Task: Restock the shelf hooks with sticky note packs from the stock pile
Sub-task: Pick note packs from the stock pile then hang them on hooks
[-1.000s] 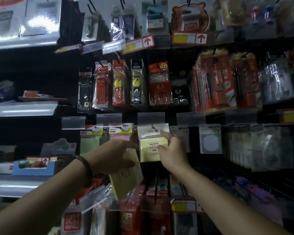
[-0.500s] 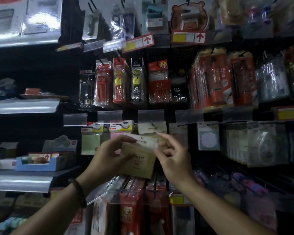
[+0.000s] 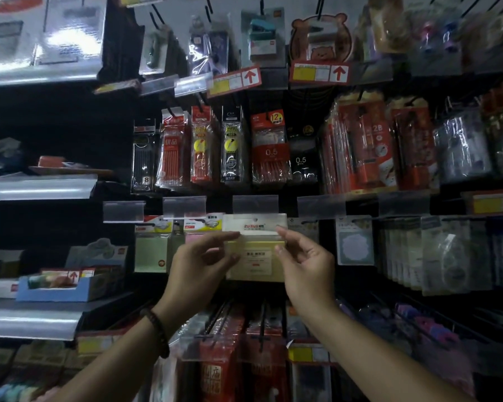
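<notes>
A yellow sticky note pack (image 3: 254, 258) with a white header card is upright in front of the middle hook, its hang hole just below a clear label holder (image 3: 255, 203). My left hand (image 3: 199, 266) pinches the pack's left edge between index finger and thumb. My right hand (image 3: 305, 265) pinches its right edge the same way. I cannot tell whether the hook wire passes through the hole. Green sticky note packs (image 3: 150, 252) and a pink pack (image 3: 192, 236) hang to the left.
Pen refill packs (image 3: 269, 152) hang in the row above, red packs (image 3: 224, 369) on hooks below my wrists. White flower-shaped note packs (image 3: 355, 245) hang to the right. A blue display box (image 3: 53, 291) sits on the left shelf.
My left hand lifted the pack from low and tilted to upright at hook height. My right hand shifted from the hanging packs to the pack's right edge.
</notes>
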A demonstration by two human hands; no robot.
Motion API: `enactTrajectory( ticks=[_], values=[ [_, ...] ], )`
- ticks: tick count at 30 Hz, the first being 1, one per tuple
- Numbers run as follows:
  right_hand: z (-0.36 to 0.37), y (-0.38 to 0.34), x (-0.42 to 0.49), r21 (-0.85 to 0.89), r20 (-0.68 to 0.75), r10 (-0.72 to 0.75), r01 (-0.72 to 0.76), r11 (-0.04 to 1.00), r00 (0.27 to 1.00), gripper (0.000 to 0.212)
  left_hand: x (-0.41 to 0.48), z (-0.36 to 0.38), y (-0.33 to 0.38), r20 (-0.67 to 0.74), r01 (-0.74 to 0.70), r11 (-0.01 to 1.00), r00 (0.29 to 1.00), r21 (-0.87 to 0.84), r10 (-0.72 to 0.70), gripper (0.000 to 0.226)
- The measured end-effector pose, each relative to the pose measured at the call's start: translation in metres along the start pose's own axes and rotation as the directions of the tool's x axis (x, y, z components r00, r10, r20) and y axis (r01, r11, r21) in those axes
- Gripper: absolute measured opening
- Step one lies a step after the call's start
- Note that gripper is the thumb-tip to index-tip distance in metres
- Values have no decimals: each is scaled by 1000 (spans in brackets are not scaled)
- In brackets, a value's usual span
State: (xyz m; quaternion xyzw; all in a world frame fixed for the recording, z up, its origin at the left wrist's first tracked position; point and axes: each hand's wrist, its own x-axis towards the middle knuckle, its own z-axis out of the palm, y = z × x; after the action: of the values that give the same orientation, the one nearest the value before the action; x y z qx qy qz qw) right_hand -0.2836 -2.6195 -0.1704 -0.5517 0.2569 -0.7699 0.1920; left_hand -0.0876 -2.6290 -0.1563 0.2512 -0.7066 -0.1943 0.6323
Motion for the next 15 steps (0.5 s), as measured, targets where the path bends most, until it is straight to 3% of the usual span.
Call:
enactTrajectory(
  ticks=[9,15],
  values=[
    [6,5,19,-90,-58,-7,2,996,998,36,21,4,-10,-20,-61,981,998,185,66,43],
    [-1,9,31,-380,49,33,-12,925,998,36,35,11,-15,32,-69,896,998,438,61,45]
  ],
)
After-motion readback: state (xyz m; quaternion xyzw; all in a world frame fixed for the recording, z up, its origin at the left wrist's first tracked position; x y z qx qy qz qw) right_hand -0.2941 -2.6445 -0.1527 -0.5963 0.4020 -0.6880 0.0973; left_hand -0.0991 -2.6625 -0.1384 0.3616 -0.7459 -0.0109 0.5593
